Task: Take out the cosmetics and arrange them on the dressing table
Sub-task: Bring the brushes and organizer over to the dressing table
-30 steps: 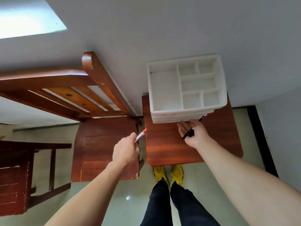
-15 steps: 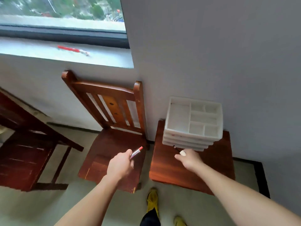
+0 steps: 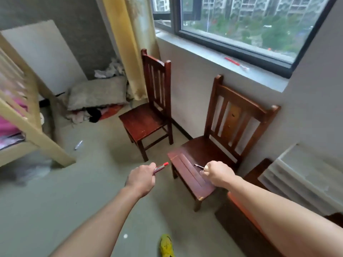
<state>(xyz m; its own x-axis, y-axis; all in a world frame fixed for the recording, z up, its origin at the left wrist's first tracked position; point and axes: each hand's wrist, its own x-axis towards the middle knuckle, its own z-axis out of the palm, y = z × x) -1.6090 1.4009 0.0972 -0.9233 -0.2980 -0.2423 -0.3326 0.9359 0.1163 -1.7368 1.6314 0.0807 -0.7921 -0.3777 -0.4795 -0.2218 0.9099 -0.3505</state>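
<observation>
left hand [image 3: 143, 178]: fingers curled tight round a red-capped tube [image 3: 161, 167]. only the red end and a short run of silvery barrel project past the knuckles; the rest is buried in the fist. the hand is held in the air over the floor [image 3: 89, 191], just left of the front corner of the near chair [image 3: 187, 164].

right hand [image 3: 216, 175]: fingers curled, pinching a thin dark stick [image 3: 199, 166] with a pale tip. the stick points left over the near chair's seat. whether the tip touches the seat cannot be determined, and most of its length is hidden in the grip.

white organiser [image 3: 297, 175]: at the right edge, blurred, in stacked tiers. it is partly cut off by the frame and the right forearm, and its contents are not legible. it stands on a low wooden surface [image 3: 257, 171], most of which is covered by the organiser and the forearm.

other items: far chair [image 3: 144, 123] stands against the wall, well apart from both hands. a red stick [image 3: 235, 63] with a pale end lies on the window sill [image 3: 204, 52], too small to identify. a pale pen-like item [image 3: 78, 145] lies on the floor between the bed frame [image 3: 35, 130] and the far chair. the bed frame is blurred and cut off at the left. a yellow shoe [image 3: 167, 245] is cut off at the bottom edge.
</observation>
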